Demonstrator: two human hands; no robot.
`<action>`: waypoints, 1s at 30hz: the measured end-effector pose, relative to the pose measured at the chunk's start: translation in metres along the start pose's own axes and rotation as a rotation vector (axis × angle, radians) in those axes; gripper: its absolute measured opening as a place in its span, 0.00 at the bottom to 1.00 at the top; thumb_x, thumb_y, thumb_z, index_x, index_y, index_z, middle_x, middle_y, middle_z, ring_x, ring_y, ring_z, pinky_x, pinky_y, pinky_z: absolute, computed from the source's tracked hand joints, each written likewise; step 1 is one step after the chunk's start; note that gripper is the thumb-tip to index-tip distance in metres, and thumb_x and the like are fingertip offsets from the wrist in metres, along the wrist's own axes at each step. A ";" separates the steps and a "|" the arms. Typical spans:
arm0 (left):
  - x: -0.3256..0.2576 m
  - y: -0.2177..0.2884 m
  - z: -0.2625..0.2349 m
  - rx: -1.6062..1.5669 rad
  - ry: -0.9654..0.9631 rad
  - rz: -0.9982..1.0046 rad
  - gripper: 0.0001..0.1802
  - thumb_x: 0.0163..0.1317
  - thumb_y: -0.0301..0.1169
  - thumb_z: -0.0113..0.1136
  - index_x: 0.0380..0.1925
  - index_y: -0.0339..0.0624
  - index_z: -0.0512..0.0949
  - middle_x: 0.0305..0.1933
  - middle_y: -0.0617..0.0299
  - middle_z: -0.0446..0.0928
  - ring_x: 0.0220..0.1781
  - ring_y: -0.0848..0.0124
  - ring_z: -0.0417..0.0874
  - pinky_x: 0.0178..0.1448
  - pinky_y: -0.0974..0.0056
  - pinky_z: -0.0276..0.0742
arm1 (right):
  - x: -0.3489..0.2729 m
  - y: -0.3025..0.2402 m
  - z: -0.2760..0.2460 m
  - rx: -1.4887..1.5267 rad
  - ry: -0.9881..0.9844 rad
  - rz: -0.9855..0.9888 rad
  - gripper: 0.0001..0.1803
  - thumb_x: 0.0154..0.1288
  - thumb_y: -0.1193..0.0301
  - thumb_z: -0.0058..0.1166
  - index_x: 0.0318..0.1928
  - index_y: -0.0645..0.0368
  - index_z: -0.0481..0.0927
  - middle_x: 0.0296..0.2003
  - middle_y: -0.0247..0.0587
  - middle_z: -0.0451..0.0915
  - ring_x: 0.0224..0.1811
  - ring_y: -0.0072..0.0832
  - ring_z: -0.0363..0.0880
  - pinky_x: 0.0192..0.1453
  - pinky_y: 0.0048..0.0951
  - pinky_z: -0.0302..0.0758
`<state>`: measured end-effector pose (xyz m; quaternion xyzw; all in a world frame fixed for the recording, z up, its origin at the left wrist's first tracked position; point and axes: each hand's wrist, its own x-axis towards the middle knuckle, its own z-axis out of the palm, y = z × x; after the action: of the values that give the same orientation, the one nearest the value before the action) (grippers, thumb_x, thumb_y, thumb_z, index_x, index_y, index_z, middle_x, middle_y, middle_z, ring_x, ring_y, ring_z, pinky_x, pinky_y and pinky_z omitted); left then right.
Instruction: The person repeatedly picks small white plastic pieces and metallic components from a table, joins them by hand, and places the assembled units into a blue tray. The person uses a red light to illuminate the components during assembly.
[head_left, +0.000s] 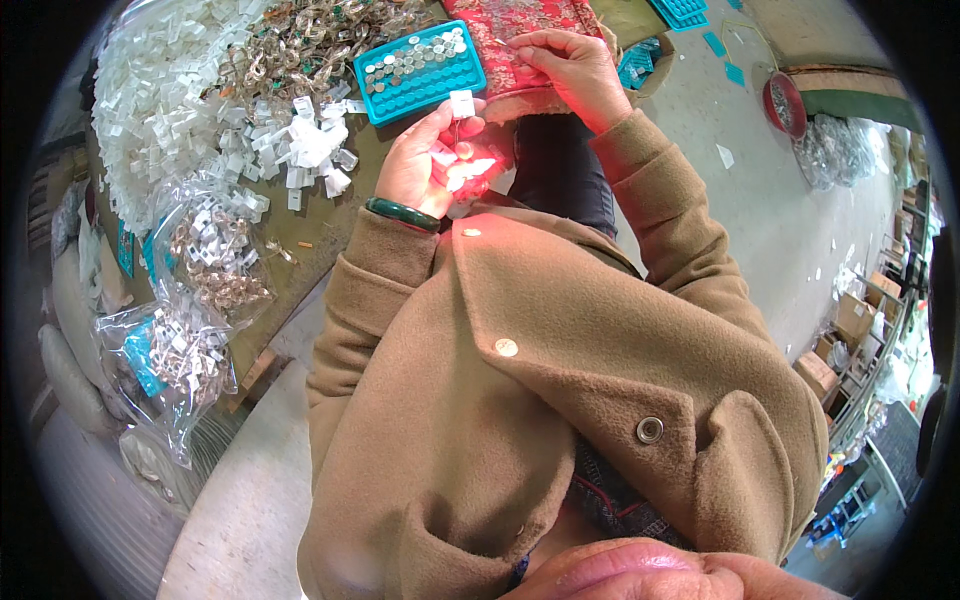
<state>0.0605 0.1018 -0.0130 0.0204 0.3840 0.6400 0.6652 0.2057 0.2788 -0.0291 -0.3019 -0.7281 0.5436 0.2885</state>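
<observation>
My left hand (418,168), with a dark green bangle at its wrist, is held in front of my coat. Its thumb and fingers pinch a small white square tag (461,104), and red light falls over the palm. Above a red patterned cloth (510,75), my right hand (583,75) has thumb and forefinger pressed together; whatever is between them is too small to make out. Just beyond my left hand lies a teal tray (432,96) of round wells, partly filled with small silvery discs (415,60).
A heap of white tags (165,110) covers the table's (312,228) left, beside a pile of brownish looped strands (300,45). Clear plastic bags (190,345) of tags hang over the near left edge. A red bowl (786,105) and cardboard boxes (853,318) stand to the right.
</observation>
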 end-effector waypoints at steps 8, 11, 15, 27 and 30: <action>0.001 0.001 0.011 -0.148 0.025 0.028 0.17 0.72 0.36 0.52 0.52 0.34 0.74 0.36 0.61 0.81 0.21 0.83 0.67 0.26 0.76 0.66 | -0.014 -0.028 0.010 0.718 -0.139 0.375 0.12 0.65 0.72 0.61 0.47 0.63 0.80 0.37 0.37 0.83 0.36 0.21 0.82 0.39 0.23 0.83; 0.001 0.002 0.012 -0.145 -0.076 0.039 0.14 0.70 0.38 0.56 0.49 0.43 0.77 0.37 0.63 0.80 0.26 0.80 0.70 0.33 0.68 0.76 | -0.017 -0.035 0.017 0.601 -0.182 0.277 0.09 0.67 0.74 0.57 0.45 0.63 0.79 0.39 0.36 0.81 0.39 0.23 0.82 0.41 0.32 0.87; -0.004 0.000 0.017 -0.138 -0.102 0.060 0.14 0.69 0.39 0.58 0.49 0.45 0.77 0.37 0.64 0.79 0.28 0.79 0.72 0.36 0.66 0.80 | -0.020 -0.037 0.026 0.338 -0.198 -0.040 0.06 0.67 0.74 0.57 0.43 0.61 0.79 0.36 0.30 0.80 0.38 0.16 0.78 0.39 0.21 0.80; -0.009 0.002 0.008 -0.156 -0.026 0.050 0.14 0.71 0.41 0.54 0.42 0.40 0.75 0.34 0.63 0.75 0.20 0.85 0.63 0.23 0.77 0.61 | -0.018 -0.044 0.035 0.131 -0.298 -0.104 0.06 0.66 0.74 0.57 0.41 0.63 0.81 0.33 0.35 0.83 0.38 0.20 0.81 0.45 0.24 0.77; -0.012 0.005 0.001 -0.298 -0.159 -0.024 0.14 0.72 0.41 0.52 0.41 0.40 0.75 0.33 0.62 0.74 0.19 0.85 0.64 0.21 0.77 0.60 | -0.017 -0.044 0.040 0.265 -0.325 -0.088 0.07 0.69 0.73 0.55 0.42 0.65 0.80 0.35 0.31 0.82 0.39 0.14 0.78 0.46 0.21 0.77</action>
<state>0.0587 0.0926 -0.0036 -0.0324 0.2312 0.6784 0.6966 0.1810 0.2314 0.0017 -0.1376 -0.6998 0.6629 0.2278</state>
